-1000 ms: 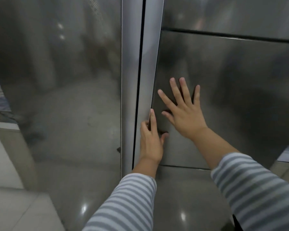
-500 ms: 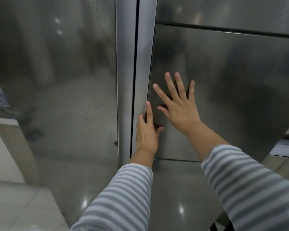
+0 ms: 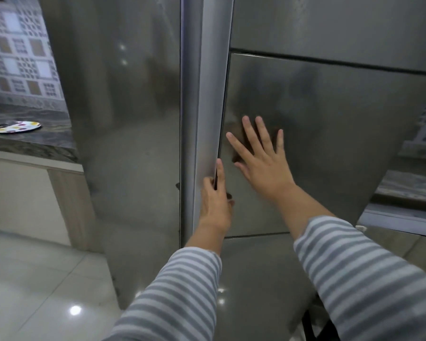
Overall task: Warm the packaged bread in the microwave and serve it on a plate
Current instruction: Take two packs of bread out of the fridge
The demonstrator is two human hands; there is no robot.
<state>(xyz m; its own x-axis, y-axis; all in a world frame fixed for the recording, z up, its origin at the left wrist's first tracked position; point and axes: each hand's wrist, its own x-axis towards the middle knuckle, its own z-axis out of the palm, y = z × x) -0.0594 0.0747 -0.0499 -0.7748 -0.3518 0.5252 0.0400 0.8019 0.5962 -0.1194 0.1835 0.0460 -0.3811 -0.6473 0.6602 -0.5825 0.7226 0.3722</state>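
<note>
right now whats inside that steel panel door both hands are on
Nothing inside shows. The panel door is shut; the left hand grips its edge, the right hand lies flat on it.

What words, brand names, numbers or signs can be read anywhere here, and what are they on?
None can be read.
Tall steel fridge door: bare metal, reflections only.
Inset steel door panel under the flat right hand: no label or logo.
White plate with coloured dots on the dark stone counter: dots only, no text.
Patterned wall tiles: shapes, no letters.
</note>
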